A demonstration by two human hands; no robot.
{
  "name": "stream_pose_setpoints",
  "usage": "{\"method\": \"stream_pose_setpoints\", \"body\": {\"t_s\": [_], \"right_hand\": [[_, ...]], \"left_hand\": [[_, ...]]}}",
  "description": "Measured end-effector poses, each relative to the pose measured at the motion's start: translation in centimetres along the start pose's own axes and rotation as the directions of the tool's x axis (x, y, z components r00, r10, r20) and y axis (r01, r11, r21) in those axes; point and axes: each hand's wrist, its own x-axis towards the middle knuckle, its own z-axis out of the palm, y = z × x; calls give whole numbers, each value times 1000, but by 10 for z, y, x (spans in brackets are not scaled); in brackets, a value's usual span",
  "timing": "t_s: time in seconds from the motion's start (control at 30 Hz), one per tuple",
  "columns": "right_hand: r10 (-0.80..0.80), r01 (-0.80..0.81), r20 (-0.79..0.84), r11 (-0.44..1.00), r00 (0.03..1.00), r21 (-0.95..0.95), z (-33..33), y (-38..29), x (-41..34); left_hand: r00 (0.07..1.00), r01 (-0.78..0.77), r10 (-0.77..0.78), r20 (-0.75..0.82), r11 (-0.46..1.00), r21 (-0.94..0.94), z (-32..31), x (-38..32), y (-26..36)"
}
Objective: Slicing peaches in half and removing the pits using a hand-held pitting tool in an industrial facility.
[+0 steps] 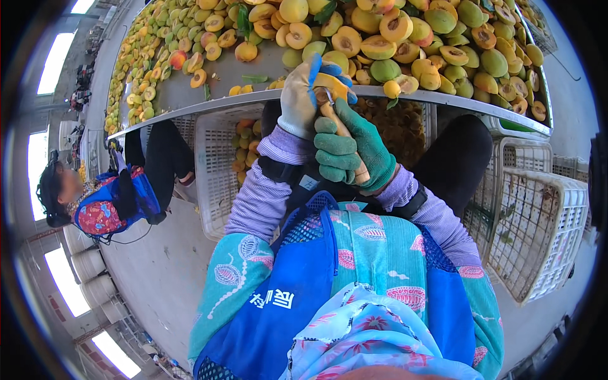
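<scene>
My left hand point(301, 97), in a pale glove with blue fingers, grips a piece of yellow stone fruit point(335, 86) just over the front rim of a metal table point(185, 108). My right hand point(354, 147), in a green knit glove, is closed around the wooden handle point(338, 118) of a small pitting tool. Its curved metal tip point(329, 97) meets the fruit, though the exact contact is partly hidden by my fingers. Halved and whole yellow-green stone fruits point(346, 42) lie heaped on the table beyond my hands.
Below the table, a white plastic crate point(213, 166) holds fruit, and dark brown pieces point(396, 126) lie between my knees. White crates point(536, 232) stand at the right. Another person point(114, 199) sits at the table's left end. Loose green leaves point(255, 79) lie on the table.
</scene>
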Motion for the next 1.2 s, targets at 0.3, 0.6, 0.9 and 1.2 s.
{"method": "stream_pose_setpoints", "body": {"t_s": [0.3,0.6,0.9,1.2], "right_hand": [[-69,-68,-332,920,941,-386,14,-18,-13],[-90,-10,-307,951,948,-309,-1,-16,-14],[-107,-54,-339,899,934,-434,0,-3,-5],[-30,-3,-107,953,994,-304,24,-6,-8]], "left_hand": [[1000,12,-9,-23,989,149,7,13,-11],[995,-38,48,-83,992,118,-5,14,-26],[999,-20,2,44,908,418,1,-2,7],[926,335,-235,295,874,-353,-49,19,-22]]}}
